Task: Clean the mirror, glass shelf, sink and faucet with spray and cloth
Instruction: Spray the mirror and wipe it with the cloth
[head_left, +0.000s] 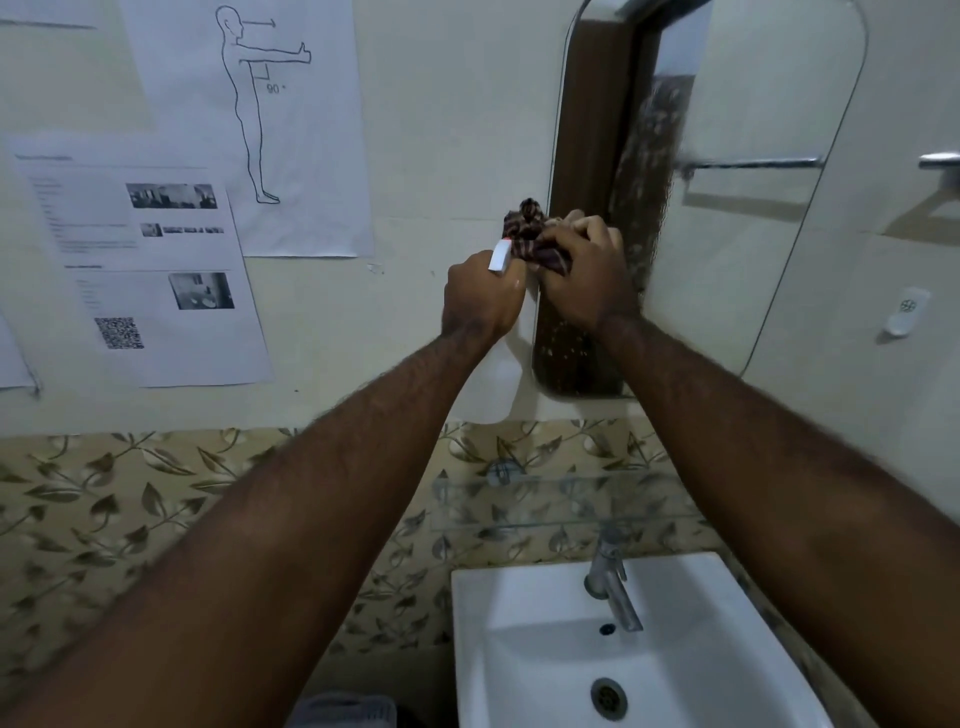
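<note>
The left hand grips a white spray bottle; the right hand clutches a bunched dark checked cloth at the left edge of the rounded wall mirror, above the white ceramic sink.

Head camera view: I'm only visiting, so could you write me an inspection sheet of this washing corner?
Surface: white sink at the bottom, faucet at its back, glass shelf above that, mirror on the wall with speckles on its left part.
Job's things: checkered cloth, bunched up; spray bottle, only its white top showing.
Clutter: nothing seen.
Hands: left hand grips the spray bottle; right hand grips the checkered cloth; both are raised at the mirror's left edge.
Cables: nothing seen.
Surroundings: printed sheets on the wall to the left, leaf-patterned tiles, metal rail at far right.
</note>
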